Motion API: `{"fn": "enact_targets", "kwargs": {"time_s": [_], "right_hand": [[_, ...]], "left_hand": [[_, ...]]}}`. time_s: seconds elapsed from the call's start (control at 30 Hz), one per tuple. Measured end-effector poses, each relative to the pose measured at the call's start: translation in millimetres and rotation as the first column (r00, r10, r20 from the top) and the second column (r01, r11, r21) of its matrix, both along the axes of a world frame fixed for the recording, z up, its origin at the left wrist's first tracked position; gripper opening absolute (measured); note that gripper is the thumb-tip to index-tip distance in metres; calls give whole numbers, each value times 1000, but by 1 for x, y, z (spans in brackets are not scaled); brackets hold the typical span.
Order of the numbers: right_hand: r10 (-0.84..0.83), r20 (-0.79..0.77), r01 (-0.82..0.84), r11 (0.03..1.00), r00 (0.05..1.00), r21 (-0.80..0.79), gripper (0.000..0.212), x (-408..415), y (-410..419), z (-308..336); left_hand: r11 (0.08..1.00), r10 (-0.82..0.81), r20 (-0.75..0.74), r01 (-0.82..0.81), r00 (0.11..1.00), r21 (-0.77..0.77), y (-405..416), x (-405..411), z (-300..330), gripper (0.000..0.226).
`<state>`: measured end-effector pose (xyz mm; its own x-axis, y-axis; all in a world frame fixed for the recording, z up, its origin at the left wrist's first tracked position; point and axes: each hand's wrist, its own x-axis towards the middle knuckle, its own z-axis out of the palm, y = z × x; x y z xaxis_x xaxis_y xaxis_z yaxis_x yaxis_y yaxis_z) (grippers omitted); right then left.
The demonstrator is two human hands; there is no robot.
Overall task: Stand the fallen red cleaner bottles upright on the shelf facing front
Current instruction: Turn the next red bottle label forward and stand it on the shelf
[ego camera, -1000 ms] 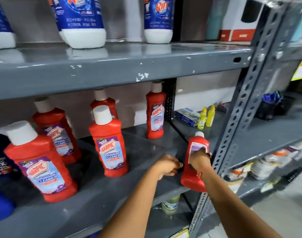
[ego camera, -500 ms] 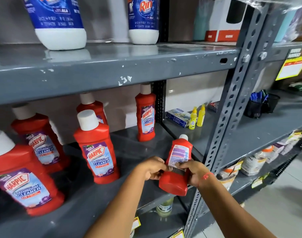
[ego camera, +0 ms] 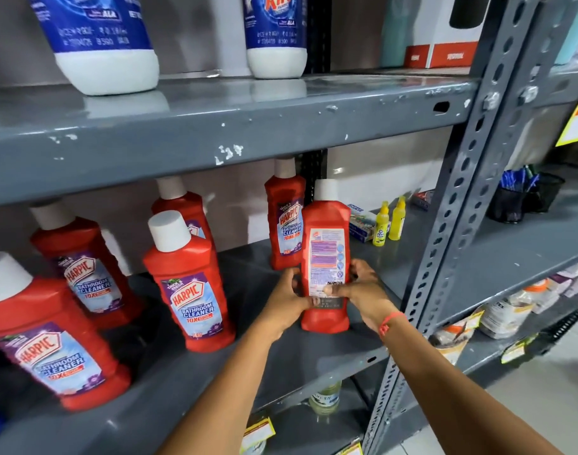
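Presently, findings as follows.
Step in hand: judged to be the turn to face front; the held bottle (ego camera: 325, 257) stands upright but shows its back label.
Method advised: rotate it half a turn about its own axis with the base flat on the shelf (ego camera: 314, 353), then let go only once it sits steady.
Left hand (ego camera: 289, 298): fingers curled round the bottle's lower left side, closed on it.
Right hand (ego camera: 363, 290): closed on the lower right side, thumb across the back label.
Location: right end of the middle shelf, near the front edge, just at 4 o'clock of the rear bottle (ego camera: 286, 221).
Appearance: red body, white cap, fine-print panel outward.
Neighbours: four fronted bottles (ego camera: 189, 290) at 9 o'clock, all upright.
Risk: the upright post (ego camera: 445, 241) close at 3 o'clock.
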<state>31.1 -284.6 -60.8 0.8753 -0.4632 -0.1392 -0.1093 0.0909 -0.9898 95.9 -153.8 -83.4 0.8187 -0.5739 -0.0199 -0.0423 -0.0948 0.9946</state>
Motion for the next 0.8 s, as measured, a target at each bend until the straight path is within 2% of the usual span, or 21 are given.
{"fn": "enact_targets", "kwargs": {"time_s": [0.13, 0.3, 0.47, 0.57, 0.7, 0.8], "right_hand": [[25, 8, -23, 973, 1000, -231, 59, 15, 3, 2], [47, -21, -51, 945, 999, -324, 67, 30, 5, -1], [83, -42, -92, 945, 996, -315, 64, 34, 1, -6], [65, 2, -62, 958, 998, -279, 66, 34, 2, -10], [-28, 73, 42, 978, 997, -204, 53, 33, 6, -19], [-62, 85, 71, 992, 994, -108, 51, 33, 10, -21]], "left_hand": [[993, 115, 128, -110, 985, -52, 1, 8, -4, 54], [978, 203, 274, -210, 940, -2, 4, 14, -10, 55], [969, 212, 339, -241, 917, 46, 4, 18, -14, 58], [979, 152, 272, -182, 950, 88, 11, 22, -9, 51], [991, 64, 185, -84, 981, 102, 22, 27, 0, 41], [992, 91, 148, -103, 985, 75, 25, 22, 5, 34]]}}
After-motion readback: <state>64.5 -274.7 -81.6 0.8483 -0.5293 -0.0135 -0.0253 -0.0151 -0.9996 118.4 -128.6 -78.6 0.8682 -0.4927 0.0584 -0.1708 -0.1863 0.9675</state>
